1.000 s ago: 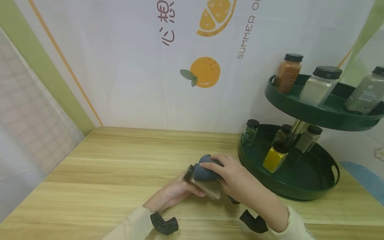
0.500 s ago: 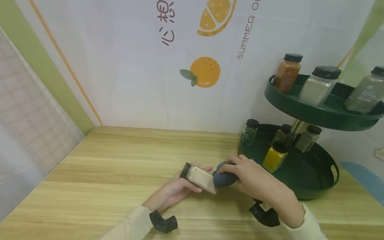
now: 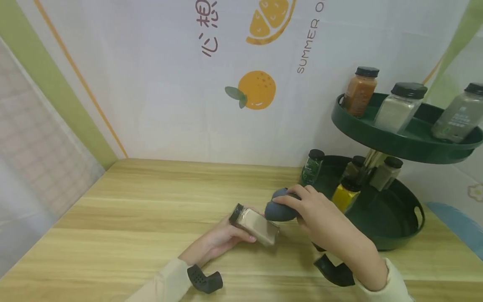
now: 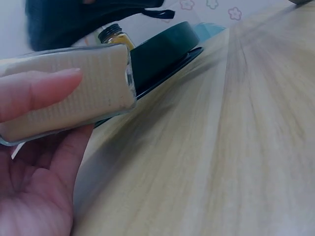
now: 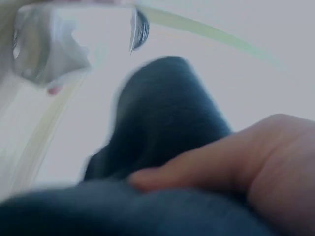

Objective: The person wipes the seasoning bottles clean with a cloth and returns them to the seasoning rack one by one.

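My left hand (image 3: 220, 240) grips a clear square spice jar (image 3: 258, 226) of pale beige powder, thumb along one side and fingers behind. The jar lies tilted over the table, black lid (image 3: 236, 213) toward the upper left, base toward the lower right. Bunched in my right hand (image 3: 317, 212) is a dark blue-grey cloth (image 3: 281, 208), pinched between thumb and fingers. It hangs beside the jar's upper right side. The left wrist view has the cloth (image 4: 74, 22) just above the jar (image 4: 98, 88); the right wrist view has folds of cloth (image 5: 162, 113) in front, blurred.
A dark green two-tier round rack (image 3: 400, 241) stands at the right. Its upper tier (image 3: 411, 147) bears three larger jars; the lower bears several smaller ones, including a yellow jar (image 3: 344, 197) near my right hand. A white printed curtain (image 3: 170, 105) hangs behind the wooden table (image 3: 151, 218).
One second ago the cloth covered the jar's side. It moved right toward the base, then back up and slightly left. The jar has turned a little in my left hand, showing more of its base.
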The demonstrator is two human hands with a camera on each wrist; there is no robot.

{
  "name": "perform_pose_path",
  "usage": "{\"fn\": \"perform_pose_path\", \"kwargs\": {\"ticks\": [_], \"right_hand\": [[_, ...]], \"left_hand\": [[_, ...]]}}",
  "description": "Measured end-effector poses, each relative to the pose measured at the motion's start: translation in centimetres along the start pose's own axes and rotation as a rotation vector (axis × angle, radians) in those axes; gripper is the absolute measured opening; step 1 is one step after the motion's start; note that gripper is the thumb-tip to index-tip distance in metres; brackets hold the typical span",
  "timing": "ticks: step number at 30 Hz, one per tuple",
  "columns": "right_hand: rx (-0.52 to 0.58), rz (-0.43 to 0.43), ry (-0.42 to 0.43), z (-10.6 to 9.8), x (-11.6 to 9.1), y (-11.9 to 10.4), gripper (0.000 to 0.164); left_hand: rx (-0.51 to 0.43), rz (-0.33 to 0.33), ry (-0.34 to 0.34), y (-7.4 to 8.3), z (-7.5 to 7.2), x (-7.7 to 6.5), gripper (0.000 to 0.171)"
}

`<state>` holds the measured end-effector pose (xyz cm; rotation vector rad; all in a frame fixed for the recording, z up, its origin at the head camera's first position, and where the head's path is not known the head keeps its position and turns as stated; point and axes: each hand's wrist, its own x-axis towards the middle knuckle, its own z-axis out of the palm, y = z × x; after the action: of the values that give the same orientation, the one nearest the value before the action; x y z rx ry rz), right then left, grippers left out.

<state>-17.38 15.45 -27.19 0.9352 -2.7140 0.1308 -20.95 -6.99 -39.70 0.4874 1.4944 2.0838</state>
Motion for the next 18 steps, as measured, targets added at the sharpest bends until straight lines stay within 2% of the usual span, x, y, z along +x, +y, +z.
{"fn": "perform_pose_path", "kwargs": {"ticks": [3,9,13,18], "right_hand": [[0.037,-0.068,0.068,0.6,0.4,-0.8,0.057],[0.06,-0.133,0.062,2.6,1.0,-1.8,0.057],[0.044,-0.157,0.044,3.0,1.0,-1.6,0.054],[0.071,-0.135,-0.044,2.2,0.8,-1.1,0.056]], "left_hand": [[0.037,-0.008,0.0,0.1,0.0,0.0,0.058],[0.069,-0.008,-0.046,0.2,0.1,0.0,0.068],[0.027,-0.01,-0.012,0.2,0.1,-0.1,0.067],[-0.087,-0.002,0.049,0.3,0.1,-0.2,0.065]]}}
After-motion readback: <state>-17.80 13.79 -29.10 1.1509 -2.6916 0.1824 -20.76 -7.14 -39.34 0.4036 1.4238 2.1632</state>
